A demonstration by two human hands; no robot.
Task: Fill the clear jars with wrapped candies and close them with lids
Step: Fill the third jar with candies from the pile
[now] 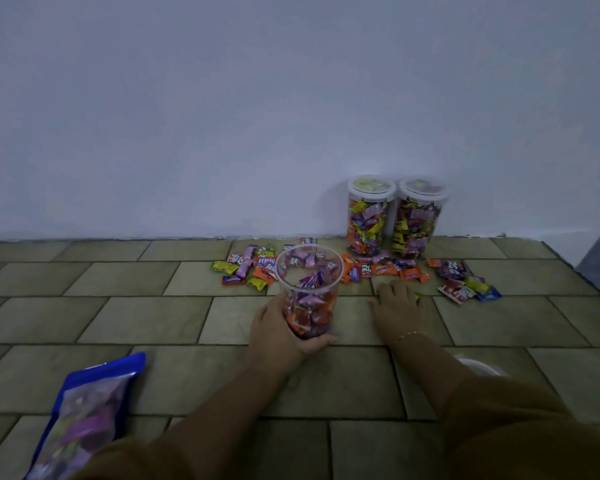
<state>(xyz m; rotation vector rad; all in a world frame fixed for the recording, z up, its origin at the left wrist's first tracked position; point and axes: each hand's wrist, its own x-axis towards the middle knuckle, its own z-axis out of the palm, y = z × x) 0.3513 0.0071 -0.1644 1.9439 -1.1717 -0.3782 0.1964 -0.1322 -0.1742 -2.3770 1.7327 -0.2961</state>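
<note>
Place: the person sits on a tiled floor (153, 320) close to a pale wall (222, 98); the light is dim.
Finished jars: two closed jars (371, 216) stand side by side against the wall, both full of candies and both with lids on. This part of the task looks done.
Open jar: a third clear jar (309, 292) stands in front of the person, without lid, filled a little more than half with wrapped candies.
Left hand: the left hand (284, 327) holds the open jar low on its side, with the fingers curled around the lower part.
Right hand: the right hand (397, 304) lies on the floor just beside the open jar, palm down, fingers spread and nearly straight. I cannot tell if it covers a candy; a small yellow-green piece shows at its edge.
Loose candies: many wrapped candies (388, 271) lie scattered on the floor between the open jar and the finished jars, and also to both sides.
Spare lid: a pale round thing, probably a lid (478, 367), shows partly behind the right forearm.
Bag: a blue bag (90, 410) with candies inside lies at the near left.
What is left: in my judgement, to fill the third jar to the top and then to close it.
</note>
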